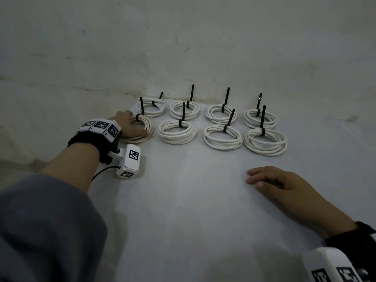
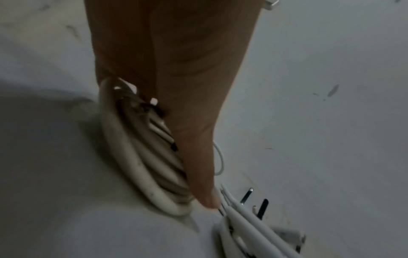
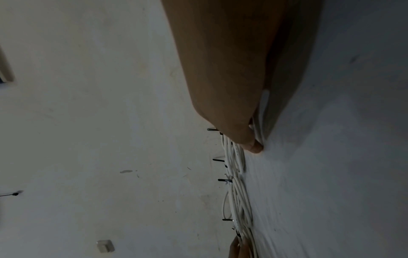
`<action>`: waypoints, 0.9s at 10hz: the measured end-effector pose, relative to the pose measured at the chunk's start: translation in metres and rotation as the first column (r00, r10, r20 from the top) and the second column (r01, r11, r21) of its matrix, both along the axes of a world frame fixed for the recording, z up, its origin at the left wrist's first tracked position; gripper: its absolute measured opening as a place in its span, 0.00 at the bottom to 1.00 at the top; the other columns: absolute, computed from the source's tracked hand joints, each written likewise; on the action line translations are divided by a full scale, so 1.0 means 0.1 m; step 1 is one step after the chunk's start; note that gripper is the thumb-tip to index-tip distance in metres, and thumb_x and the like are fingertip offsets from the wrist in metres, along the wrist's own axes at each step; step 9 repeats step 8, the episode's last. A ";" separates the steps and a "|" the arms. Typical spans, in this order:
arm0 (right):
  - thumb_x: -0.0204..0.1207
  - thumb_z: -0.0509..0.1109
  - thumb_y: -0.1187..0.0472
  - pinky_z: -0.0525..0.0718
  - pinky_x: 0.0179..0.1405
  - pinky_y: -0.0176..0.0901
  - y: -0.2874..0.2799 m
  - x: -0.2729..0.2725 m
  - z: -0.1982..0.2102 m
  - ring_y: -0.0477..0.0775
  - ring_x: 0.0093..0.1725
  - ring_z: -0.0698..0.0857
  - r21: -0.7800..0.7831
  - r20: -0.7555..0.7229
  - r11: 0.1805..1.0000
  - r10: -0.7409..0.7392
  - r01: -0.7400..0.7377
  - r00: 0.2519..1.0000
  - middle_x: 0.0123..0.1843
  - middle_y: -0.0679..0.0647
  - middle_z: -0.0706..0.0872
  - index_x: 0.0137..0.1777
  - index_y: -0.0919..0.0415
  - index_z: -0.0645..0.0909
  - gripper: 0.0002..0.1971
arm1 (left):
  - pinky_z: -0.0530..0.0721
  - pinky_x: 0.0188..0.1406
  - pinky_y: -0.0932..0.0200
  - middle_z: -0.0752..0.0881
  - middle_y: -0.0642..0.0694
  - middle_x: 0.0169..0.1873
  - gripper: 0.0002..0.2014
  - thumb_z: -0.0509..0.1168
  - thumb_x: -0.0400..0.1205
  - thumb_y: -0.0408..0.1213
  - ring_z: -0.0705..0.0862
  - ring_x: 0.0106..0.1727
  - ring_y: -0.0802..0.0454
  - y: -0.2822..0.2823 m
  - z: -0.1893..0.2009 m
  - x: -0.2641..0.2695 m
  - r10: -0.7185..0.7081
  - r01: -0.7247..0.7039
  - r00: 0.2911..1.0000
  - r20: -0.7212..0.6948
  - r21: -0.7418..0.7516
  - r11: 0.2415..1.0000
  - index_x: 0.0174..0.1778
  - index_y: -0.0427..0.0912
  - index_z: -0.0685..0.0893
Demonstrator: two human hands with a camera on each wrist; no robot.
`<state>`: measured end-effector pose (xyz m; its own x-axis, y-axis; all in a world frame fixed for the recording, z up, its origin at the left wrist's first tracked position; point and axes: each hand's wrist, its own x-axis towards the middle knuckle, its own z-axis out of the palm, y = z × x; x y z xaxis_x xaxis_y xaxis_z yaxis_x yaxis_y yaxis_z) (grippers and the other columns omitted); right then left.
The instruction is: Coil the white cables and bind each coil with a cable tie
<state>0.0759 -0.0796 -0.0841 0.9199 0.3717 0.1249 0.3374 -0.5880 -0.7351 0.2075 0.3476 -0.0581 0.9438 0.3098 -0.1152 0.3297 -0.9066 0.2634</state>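
Eight tied white cable coils (image 1: 222,137) lie near the wall (image 1: 183,47); our left hand (image 1: 130,127) rests flat on the leftmost coil (image 1: 142,127), right hand (image 1: 272,180) relaxed, empty. Springy loops seem best held beside the black cable tie (image 1: 139,117).

There are eight white cable coils (image 1: 177,131) on the grey surface (image 1: 193,200), all lying close to the wall (image 1: 183,37). Four coils make the row nearest the wall, and four make the row further from it. Each coil carries one black cable tie (image 1: 262,117), so eight ties are counted, their tails standing up. Two hands are in view: the left hand (image 1: 130,125) on the coil at one end of the further row, and the right hand (image 1: 280,186), far from the wall.
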 end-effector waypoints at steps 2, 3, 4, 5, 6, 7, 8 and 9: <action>0.78 0.70 0.64 0.71 0.50 0.16 0.01 0.00 0.00 0.28 0.57 0.81 0.014 -0.005 1.000 -0.005 0.005 1.000 0.59 0.35 0.85 0.47 0.48 0.89 0.10 | 0.65 0.76 0.43 0.61 0.36 0.79 0.51 0.72 0.71 0.61 0.63 0.79 0.36 0.01 -0.08 -0.02 -0.006 0.006 0.999 0.043 -0.019 1.000 0.82 0.40 0.55; 0.78 0.69 0.64 0.71 0.50 0.15 0.00 0.02 -0.01 0.27 0.56 0.80 0.004 -0.002 1.000 0.001 -0.001 1.000 0.59 0.35 0.85 0.48 0.49 0.89 0.10 | 0.65 0.76 0.43 0.62 0.35 0.79 0.53 0.73 0.69 0.63 0.64 0.79 0.36 0.01 -0.07 -0.05 0.003 0.001 0.998 0.060 -0.056 0.998 0.82 0.38 0.56; 0.78 0.70 0.64 0.71 0.51 0.16 0.01 0.02 -0.01 0.27 0.57 0.80 0.002 0.000 1.000 -0.007 0.007 1.000 0.59 0.35 0.84 0.48 0.49 0.89 0.09 | 0.69 0.71 0.45 0.66 0.33 0.77 0.51 0.73 0.69 0.63 0.68 0.76 0.35 -0.07 0.02 -0.18 0.017 -0.006 0.994 0.108 -0.097 0.995 0.78 0.32 0.62; 0.78 0.70 0.64 0.69 0.50 0.14 0.02 0.01 0.01 0.25 0.55 0.79 -0.008 -0.007 1.000 0.000 0.000 1.000 0.58 0.34 0.83 0.46 0.47 0.88 0.10 | 0.64 0.74 0.49 0.65 0.32 0.78 0.39 0.70 0.78 0.50 0.64 0.78 0.37 -0.18 0.12 -0.32 0.034 -0.008 0.971 0.237 -0.108 0.994 0.78 0.30 0.63; 0.79 0.69 0.65 0.70 0.50 0.14 0.04 -0.01 0.07 0.22 0.51 0.79 -0.040 -0.038 0.999 0.003 -0.005 0.999 0.56 0.34 0.83 0.45 0.45 0.87 0.11 | 0.66 0.73 0.51 0.69 0.33 0.75 0.30 0.70 0.79 0.41 0.68 0.76 0.39 -0.42 0.27 -0.57 -0.001 0.060 0.935 0.355 -0.156 0.986 0.75 0.32 0.71; 0.80 0.67 0.65 0.72 0.45 0.14 0.08 -0.06 0.18 0.26 0.44 0.81 -0.049 -0.086 0.999 -0.002 -0.002 0.996 0.49 0.40 0.87 0.48 0.50 0.86 0.09 | 0.66 0.69 0.58 0.72 0.39 0.73 0.24 0.69 0.80 0.38 0.72 0.74 0.43 -0.71 0.35 -0.85 -0.120 0.218 0.895 0.430 -0.186 0.958 0.72 0.36 0.75; 0.81 0.67 0.65 0.75 0.47 0.20 0.13 -0.18 0.27 0.34 0.45 0.84 -0.005 -0.125 1.000 0.029 -0.029 0.992 0.48 0.46 0.89 0.48 0.53 0.87 0.08 | 0.67 0.64 0.61 0.77 0.44 0.71 0.20 0.68 0.81 0.40 0.74 0.71 0.47 -0.96 0.41 -1.17 -0.285 0.395 0.844 0.455 -0.167 0.903 0.68 0.43 0.78; 0.81 0.67 0.65 0.75 0.47 0.20 0.13 -0.18 0.27 0.34 0.45 0.84 -0.005 -0.125 1.000 0.029 -0.029 0.992 0.48 0.46 0.89 0.48 0.53 0.87 0.08 | 0.67 0.64 0.61 0.77 0.44 0.71 0.20 0.68 0.81 0.40 0.74 0.71 0.47 -0.96 0.41 -1.17 -0.285 0.395 0.844 0.455 -0.167 0.903 0.68 0.43 0.78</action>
